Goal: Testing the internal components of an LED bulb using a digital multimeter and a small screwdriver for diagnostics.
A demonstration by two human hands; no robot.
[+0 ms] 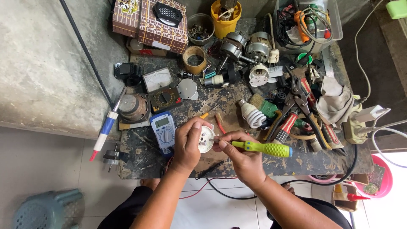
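Both forearms reach up from the lower edge. Left hand (188, 144) has its fingers clamped on a white disc (206, 139); right hand (242, 157) has its fingers closed around a green screwdriver (262, 148), tip touching the disc. Just left on the cluttered surface (140, 163) lies a blue multimeter (163, 131); pliers (296, 108) lie right.

— What is being held?

— A small round white part (206, 139), disc-shaped like a lamp base, its pale face tilted up toward the camera with small metal fittings near its middle. It sits above the dark, stained workbench's front edge.

— And the tool?

— A screwdriver (258, 148) with a yellow-green, dimpled handle and a blue end cap. It lies almost level, its thin metal tip touching the disc's face.
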